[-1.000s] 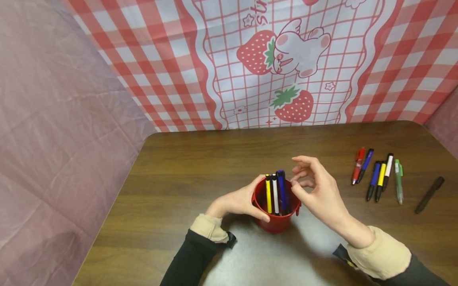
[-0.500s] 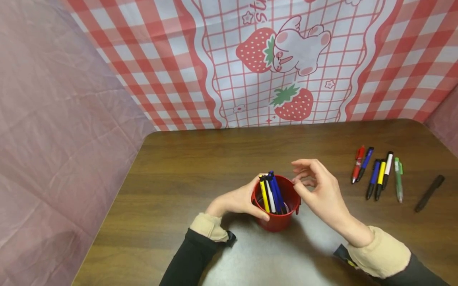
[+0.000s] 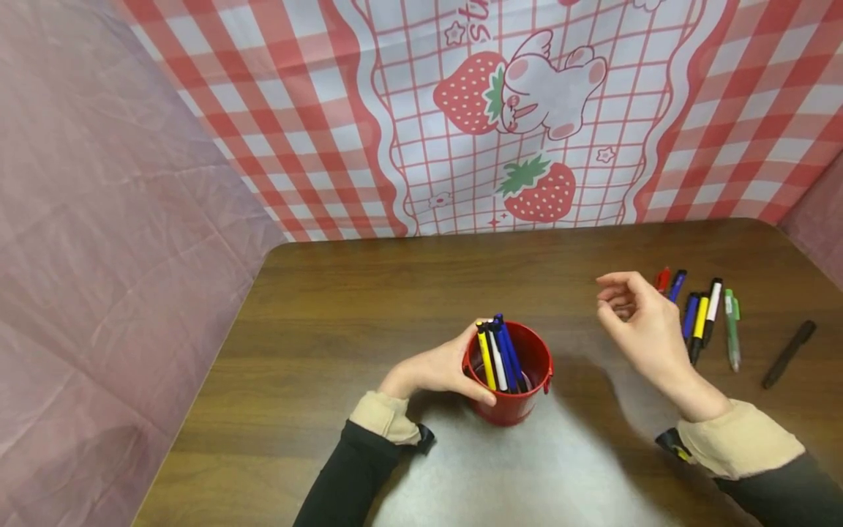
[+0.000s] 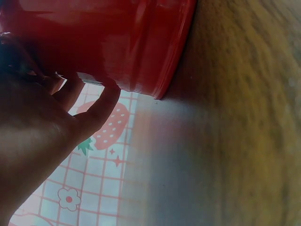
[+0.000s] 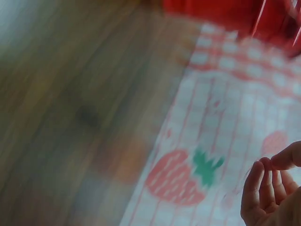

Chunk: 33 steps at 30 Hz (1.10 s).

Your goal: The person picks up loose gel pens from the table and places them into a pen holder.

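My left hand (image 3: 440, 372) grips the side of a small red bucket (image 3: 503, 411), its thumb along the near rim. In the left wrist view, fingers (image 4: 101, 110) curl against the bucket's red wall (image 4: 108, 52). Inside, a yellow pen (image 3: 486, 357), a white pen (image 3: 497, 359) and blue pens (image 3: 508, 355) lean toward the left. My right hand (image 3: 645, 329) hovers right of the bucket, fingers loosely bent and holding nothing. It partly covers a red pen (image 3: 663, 278) and a blue pen (image 3: 677, 284) on the table. In the right wrist view, its fingertips (image 5: 265, 163) come close to the thumb.
Beyond the right hand lie another blue pen (image 3: 690, 316), a yellow pen (image 3: 700, 318), a white pen (image 3: 713, 311) and a green pen (image 3: 732, 329). A black pen (image 3: 789, 355) lies farther right. The wooden table (image 3: 342, 293) ends at a checked strawberry cloth (image 3: 461, 183).
The pens in the bucket have tipped over to the left. My right hand has moved from the bucket's rim rightward toward the loose pens. My left hand has stayed on the bucket.
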Tool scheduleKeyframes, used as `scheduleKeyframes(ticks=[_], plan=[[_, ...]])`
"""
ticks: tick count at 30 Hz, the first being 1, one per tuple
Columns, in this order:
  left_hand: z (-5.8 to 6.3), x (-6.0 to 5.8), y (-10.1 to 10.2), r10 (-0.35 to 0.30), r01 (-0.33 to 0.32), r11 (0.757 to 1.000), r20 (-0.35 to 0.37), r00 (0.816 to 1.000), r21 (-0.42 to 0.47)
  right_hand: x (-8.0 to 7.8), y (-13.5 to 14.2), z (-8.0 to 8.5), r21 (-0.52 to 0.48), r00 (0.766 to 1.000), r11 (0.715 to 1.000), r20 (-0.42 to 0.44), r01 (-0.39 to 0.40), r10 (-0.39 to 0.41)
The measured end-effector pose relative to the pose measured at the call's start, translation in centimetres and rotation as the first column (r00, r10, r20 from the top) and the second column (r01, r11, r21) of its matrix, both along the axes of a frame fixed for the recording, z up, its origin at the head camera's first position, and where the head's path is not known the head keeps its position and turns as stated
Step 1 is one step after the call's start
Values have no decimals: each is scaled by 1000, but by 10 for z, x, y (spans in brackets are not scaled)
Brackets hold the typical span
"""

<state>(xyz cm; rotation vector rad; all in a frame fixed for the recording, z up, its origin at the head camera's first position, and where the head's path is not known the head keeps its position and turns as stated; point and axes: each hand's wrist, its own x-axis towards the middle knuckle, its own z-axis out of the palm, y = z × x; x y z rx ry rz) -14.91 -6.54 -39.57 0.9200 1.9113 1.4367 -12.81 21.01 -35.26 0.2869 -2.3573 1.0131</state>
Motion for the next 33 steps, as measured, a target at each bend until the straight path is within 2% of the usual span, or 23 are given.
scheduleKeyframes(ticks=[6, 13, 21, 27, 29, 33], plan=[[-1, -1, -1, 2, -1, 1000, -33, 999, 18, -18, 42, -6, 97, 989, 988, 71, 122, -129], [-1, 0, -1, -18, 18, 1000, -20, 1000, 20, -42, 77, -16, 207, 969, 960, 118, 188, -215], [-1, 1, -1, -10, 10, 1000, -25, 1000, 25, -61, 95, -28, 283, 924, 943, 282, 177, -258], [-2, -1, 0, -17, 18, 999, -22, 1000, 31, -69, 102, -35, 339, 881, 926, 372, 165, -293], [-3, -1, 1, -23, 24, 999, -21, 1000, 30, -70, 105, -36, 346, 874, 924, 385, 161, -297], [-3, 0, 1, -23, 24, 999, -16, 1000, 30, -74, 108, -37, 352, 876, 922, 379, 162, -299]])
